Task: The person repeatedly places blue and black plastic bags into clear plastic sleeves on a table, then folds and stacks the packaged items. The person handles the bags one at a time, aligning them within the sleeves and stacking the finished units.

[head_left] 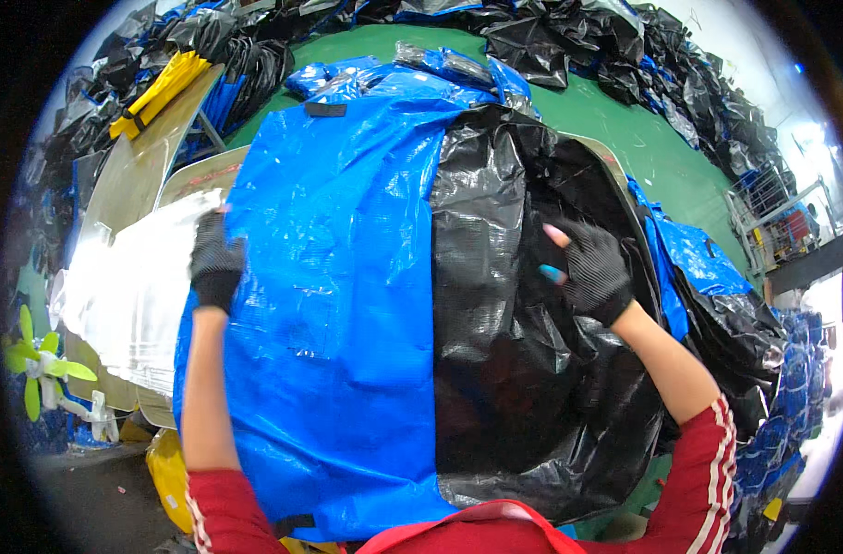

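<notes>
A large plastic tarp sheet, blue on the left (pixel 338 277) and black on the right (pixel 481 277), lies spread in front of me. My left hand (pixel 218 263), in a black ribbed glove, is over the blue sheet's left edge; its thumb stands apart from its slightly blurred fingers. My right hand (pixel 592 268), gloved the same way with bare fingertips, hovers over or rests on the creased black part. Its fingers are apart with nothing between them, and one tip looks blue. A dark strip (pixel 326 110) sits on the sheet's far edge.
Clear plastic (pixel 139 286) lies left of the sheet. Folded blue and black sheets (pixel 708 268) are at the right, with wrapped blue bundles (pixel 412 78) beyond. A green fan (pixel 44 365) stands at lower left, a wire cart (pixel 777 217) at far right. Yellow folded material (pixel 163 92) lies far left.
</notes>
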Demonstrator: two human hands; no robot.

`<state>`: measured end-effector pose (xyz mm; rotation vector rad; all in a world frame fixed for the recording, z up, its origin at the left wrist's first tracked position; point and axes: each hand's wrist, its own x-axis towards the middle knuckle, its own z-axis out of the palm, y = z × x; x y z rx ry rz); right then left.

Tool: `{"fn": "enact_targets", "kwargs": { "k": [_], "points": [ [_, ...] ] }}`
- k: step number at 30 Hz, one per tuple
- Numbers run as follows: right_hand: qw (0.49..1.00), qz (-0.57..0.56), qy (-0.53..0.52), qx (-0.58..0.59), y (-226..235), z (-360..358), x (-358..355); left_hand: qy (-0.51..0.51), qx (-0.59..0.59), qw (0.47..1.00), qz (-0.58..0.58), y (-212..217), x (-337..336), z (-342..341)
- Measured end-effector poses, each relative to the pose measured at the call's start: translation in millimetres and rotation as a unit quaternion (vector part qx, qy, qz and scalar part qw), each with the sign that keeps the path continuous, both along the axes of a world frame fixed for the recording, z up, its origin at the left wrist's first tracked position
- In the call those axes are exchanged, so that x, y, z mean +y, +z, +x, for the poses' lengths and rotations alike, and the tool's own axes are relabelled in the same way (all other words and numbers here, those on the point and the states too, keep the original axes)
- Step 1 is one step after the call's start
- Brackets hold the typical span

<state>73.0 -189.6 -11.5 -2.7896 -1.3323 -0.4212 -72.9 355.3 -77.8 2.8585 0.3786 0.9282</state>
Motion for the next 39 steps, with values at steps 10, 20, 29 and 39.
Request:
{"fn": "enact_targets", "kwargs": {
  "k": [10, 20, 29, 39],
  "points": [
    [0.980, -0.006, -0.187, 0.059, -84.0, -0.5, -98.5, 0.010, 0.321, 0.768, -0.555, -15.2, 124.7, 2.4],
    [0.990, 0.069, -0.112, 0.044, -37.0, -47.0, -35.7, -0.134, 0.267, 0.800, -0.521, 10.7, 63.6, -21.0],
    [0.873, 0.042, -0.479, 0.088, -43.3, 12.9, -135.3, -0.087, 0.299, 0.870, -0.383, -5.2, 58.4, -15.6],
    [0.866, -0.037, -0.465, 0.182, -38.0, 41.5, -202.2, 0.138, 0.232, 0.946, -0.181, -16.6, 110.4, -36.2]
  ]
}}
